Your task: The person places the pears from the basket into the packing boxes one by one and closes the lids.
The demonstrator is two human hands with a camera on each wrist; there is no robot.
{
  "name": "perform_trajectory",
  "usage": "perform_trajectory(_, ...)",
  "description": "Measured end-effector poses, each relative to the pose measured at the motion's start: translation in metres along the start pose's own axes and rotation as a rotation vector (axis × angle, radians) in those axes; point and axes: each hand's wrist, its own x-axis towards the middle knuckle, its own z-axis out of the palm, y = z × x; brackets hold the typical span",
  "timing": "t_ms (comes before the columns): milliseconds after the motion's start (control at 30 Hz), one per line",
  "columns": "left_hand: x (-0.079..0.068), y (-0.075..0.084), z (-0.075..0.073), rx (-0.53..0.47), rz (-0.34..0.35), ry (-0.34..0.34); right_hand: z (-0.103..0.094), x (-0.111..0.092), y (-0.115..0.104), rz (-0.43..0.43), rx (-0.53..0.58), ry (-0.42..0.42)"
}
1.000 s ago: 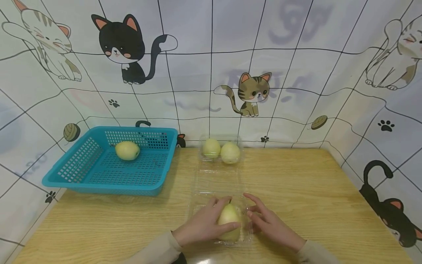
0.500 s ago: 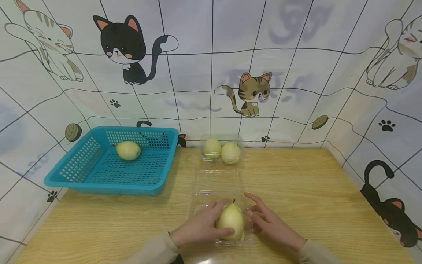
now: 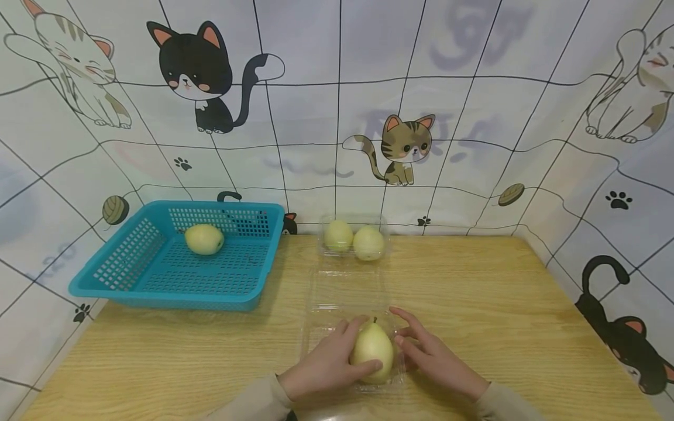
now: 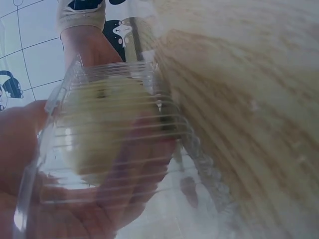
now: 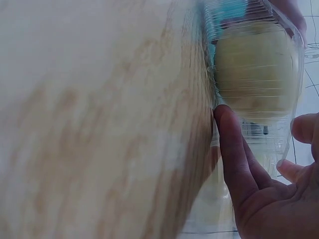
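A pale yellow-green pear (image 3: 372,352) with a dark stem lies in the near half of a clear plastic clamshell box (image 3: 322,323), whose lid (image 3: 347,287) is spread away toward the back. My left hand (image 3: 333,358) holds the pear from its left side, thumb across its front. Through the ribbed box wall (image 4: 119,164), the left wrist view shows the pear (image 4: 94,129) between the fingers. My right hand (image 3: 434,359) is at the right side of the box, fingers fairly straight. In the right wrist view its fingertips (image 5: 227,117) rest along the clear wall.
A blue plastic basket (image 3: 174,301) with one pear (image 3: 204,240) stands at the left back. Behind the lid, against the cat-print wall covering (image 3: 316,117), another clear box (image 3: 379,221) contains two pears (image 3: 368,243). All stand on a wood-grain table (image 3: 474,292).
The pear in my left hand has shifted a little to the right inside the box, and its stem end now shows more. My right hand has stayed at the box's side.
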Motion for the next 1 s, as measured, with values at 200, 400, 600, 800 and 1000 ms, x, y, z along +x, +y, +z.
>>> perform_trajectory(200,-0.003,-0.001,-0.001,0.016,0.015,-0.013,0.000,0.000,-0.001,-0.004,0.020,-0.006)
perform_trajectory(400,-0.005,-0.001,-0.002,0.000,0.022,-0.020,0.001,0.000,0.000,-0.011,0.059,-0.001)
perform_trajectory(600,-0.005,-0.001,-0.002,0.000,0.019,-0.019,0.001,0.000,-0.001,-0.012,0.059,0.003)
perform_trajectory(800,-0.005,-0.002,-0.004,0.011,0.006,-0.031,0.000,0.000,-0.001,-0.020,0.054,-0.003)
perform_trajectory(1000,-0.004,-0.003,-0.010,-0.010,0.006,-0.058,0.000,0.000,0.000,-0.021,0.066,-0.004)
